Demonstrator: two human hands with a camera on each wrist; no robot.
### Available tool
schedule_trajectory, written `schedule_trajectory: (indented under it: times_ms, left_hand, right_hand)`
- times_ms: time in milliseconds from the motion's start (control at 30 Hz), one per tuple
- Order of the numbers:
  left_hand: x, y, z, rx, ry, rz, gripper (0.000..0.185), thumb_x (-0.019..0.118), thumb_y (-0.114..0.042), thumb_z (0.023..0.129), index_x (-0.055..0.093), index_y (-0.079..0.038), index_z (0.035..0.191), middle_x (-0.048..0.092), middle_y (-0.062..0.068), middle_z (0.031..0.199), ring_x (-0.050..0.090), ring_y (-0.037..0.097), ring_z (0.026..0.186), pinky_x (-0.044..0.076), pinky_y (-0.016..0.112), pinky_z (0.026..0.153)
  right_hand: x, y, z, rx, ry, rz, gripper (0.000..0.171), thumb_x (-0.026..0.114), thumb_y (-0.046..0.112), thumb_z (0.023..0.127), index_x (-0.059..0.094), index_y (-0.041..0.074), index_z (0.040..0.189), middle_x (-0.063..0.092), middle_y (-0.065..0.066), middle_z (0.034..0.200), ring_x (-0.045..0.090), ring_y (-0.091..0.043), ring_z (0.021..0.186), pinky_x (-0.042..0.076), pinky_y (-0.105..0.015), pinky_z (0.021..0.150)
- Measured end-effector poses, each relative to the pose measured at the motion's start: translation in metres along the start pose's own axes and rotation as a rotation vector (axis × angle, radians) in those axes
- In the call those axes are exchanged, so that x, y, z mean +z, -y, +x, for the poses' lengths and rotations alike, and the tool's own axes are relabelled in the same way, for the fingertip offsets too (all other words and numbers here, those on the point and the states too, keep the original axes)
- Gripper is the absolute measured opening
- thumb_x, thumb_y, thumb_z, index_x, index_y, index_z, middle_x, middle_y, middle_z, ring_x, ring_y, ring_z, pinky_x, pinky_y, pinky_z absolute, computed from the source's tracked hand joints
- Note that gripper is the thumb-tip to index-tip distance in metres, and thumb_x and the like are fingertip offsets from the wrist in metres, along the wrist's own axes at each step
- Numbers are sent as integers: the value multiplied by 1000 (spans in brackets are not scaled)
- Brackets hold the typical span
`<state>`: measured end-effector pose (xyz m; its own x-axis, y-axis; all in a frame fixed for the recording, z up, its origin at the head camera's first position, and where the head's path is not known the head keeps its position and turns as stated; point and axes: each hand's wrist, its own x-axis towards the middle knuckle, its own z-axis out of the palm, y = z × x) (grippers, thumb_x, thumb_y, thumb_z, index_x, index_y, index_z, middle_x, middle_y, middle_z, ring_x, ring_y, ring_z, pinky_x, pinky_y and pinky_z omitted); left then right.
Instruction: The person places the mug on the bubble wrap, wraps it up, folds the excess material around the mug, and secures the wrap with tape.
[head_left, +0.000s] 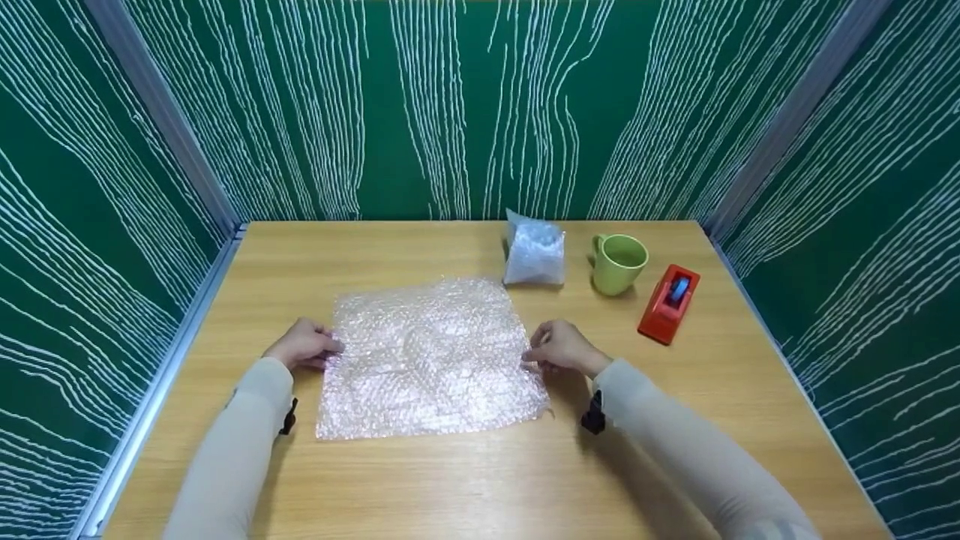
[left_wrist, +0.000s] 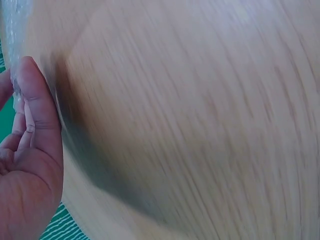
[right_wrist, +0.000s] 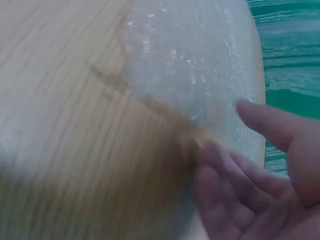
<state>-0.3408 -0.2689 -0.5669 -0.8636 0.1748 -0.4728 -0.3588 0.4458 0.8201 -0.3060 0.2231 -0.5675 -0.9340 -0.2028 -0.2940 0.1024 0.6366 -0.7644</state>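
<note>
A sheet of clear bubble wrap (head_left: 431, 360) lies spread on the wooden table, slightly raised and wrinkled in the middle. At its left edge my left hand (head_left: 304, 343) pinches the wrap between thumb and fingers; the left wrist view shows a strip of bubble wrap (left_wrist: 15, 45) there. My right hand (head_left: 564, 346) is at the opposite edge. Seen from the right wrist, the thumb (right_wrist: 267, 122) stands apart from the fingers (right_wrist: 215, 175), which are by the sheet's edge and blurred.
Behind the sheet stands a bubble-wrapped bundle (head_left: 535, 255), its contents hidden. A green mug (head_left: 619, 266) and a red tape dispenser (head_left: 667, 307) with a blue roll are to its right. Green panels with white lines (head_left: 480, 112) enclose the table (head_left: 450, 495) on three sides.
</note>
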Motion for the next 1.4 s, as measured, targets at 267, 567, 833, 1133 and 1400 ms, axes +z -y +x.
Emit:
schedule_trajectory:
  times_ms: [267, 567, 833, 1133, 1400]
  left_hand:
    - [8, -2, 1, -24, 109, 28, 22, 75, -2, 97, 59, -11, 84, 69, -1, 77, 66, 8, 66, 64, 24, 61]
    - [32, -18, 0, -7, 159, 44, 30, 75, -1, 96, 53, -12, 80, 66, 0, 76, 65, 9, 63, 64, 24, 59]
    - [53, -33, 3, 45, 85, 110, 25, 78, -7, 95, 55, -11, 86, 64, 1, 77, 63, 9, 56, 60, 22, 54]
    - [61, -35, 22, 248, -105, 288, 51, 75, -22, 101, 57, 7, 139, 69, 19, 119, 71, 28, 101, 62, 40, 91]
    - [76, -37, 21, 412, -40, 669, 82, 79, -43, 99, 47, -2, 162, 38, 23, 173, 33, 47, 162, 27, 64, 133]
  right_hand:
    - [12, 2, 7, -413, 6, -359, 72, 93, 21, 84, 62, -11, 141, 59, -36, 149, 57, -54, 139, 43, -64, 123]
    - [9, -5, 6, -445, 59, -446, 90, 97, 32, 79, 57, -7, 150, 49, -37, 159, 49, -57, 147, 36, -65, 128]
    - [-1, -17, 0, -406, 54, -511, 88, 99, 34, 75, 62, -4, 146, 50, -35, 158, 49, -56, 144, 39, -66, 126]
    - [-14, -33, -6, -364, 46, -505, 85, 99, 34, 77, 64, -2, 145, 49, -35, 160, 47, -57, 146, 39, -67, 126]
    - [-24, -44, -11, -368, 35, -486, 82, 99, 31, 76, 65, -3, 143, 49, -36, 159, 47, -60, 144, 38, -69, 125]
